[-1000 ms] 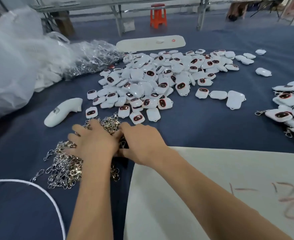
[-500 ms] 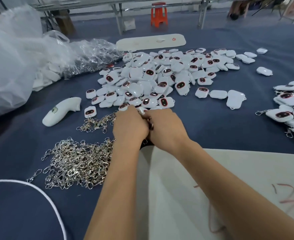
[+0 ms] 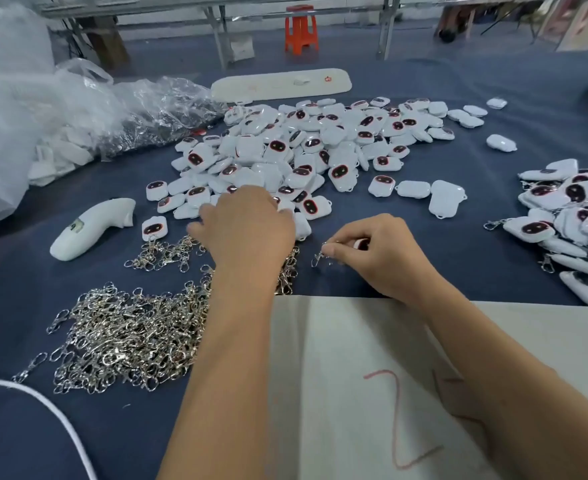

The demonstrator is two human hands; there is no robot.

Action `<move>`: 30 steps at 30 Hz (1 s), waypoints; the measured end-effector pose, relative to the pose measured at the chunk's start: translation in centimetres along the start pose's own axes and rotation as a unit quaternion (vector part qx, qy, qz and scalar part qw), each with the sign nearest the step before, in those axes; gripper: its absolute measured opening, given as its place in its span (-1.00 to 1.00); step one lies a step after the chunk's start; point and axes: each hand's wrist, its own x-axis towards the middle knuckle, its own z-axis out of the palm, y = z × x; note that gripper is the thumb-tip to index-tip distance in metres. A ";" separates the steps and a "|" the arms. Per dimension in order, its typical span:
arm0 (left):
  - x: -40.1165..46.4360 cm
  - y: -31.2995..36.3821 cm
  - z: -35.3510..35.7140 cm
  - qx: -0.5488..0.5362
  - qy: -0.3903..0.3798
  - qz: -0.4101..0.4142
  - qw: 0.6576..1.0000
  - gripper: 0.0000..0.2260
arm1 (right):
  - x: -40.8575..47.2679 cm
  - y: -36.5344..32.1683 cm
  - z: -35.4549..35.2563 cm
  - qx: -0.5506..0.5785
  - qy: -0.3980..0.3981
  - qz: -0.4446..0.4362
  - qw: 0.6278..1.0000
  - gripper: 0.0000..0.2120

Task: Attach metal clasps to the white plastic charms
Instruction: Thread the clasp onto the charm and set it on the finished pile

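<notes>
Blue-cloth table (image 3: 406,258) w/ charms (image 3: 306,150), clasps (image 3: 129,337), white board (image 3: 372,341).

Big tabletop (image 3: 424,258) covered in dark blue cloth. Behind it blue-grey floor (image 3: 348,50), orange plastic stool (image 3: 301,27), grey metal frame legs (image 3: 216,32), brown wooden post (image 3: 107,46) far left. Even, soft light.

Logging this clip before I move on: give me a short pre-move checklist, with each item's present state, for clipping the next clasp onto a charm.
1. Clasp in hand: ok. The right hand pinches a metal clasp.
2. Charm in hand: cannot tell. The left hand reaches over the edge of the charm pile, fingertips hidden.
3. Clasp gate open: cannot tell, too small.
4. Spare clasps close by: ok. The clasp heap lies beside the left forearm.
5. Finished charms kept apart: ok. The clasped pile lies off right.
</notes>
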 end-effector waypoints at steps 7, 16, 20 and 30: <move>-3.6 5.1 5.3 -0.373 -0.060 0.099 0.921 -0.89 | -1.6 2.0 -2.8 0.111 0.048 0.026 0.992 -0.78; -4.5 4.3 7.9 -0.453 -0.112 0.212 0.859 -0.85 | -3.0 4.2 -3.7 0.184 0.148 0.012 0.972 -0.90; -4.2 4.4 8.4 -0.495 -0.131 0.210 0.833 -0.87 | -2.9 4.3 -3.7 0.202 0.152 0.013 0.968 -0.87; -3.5 4.4 8.9 -0.552 -0.169 0.162 0.800 -0.91 | -2.8 4.3 -3.4 0.197 0.146 0.013 0.969 -0.87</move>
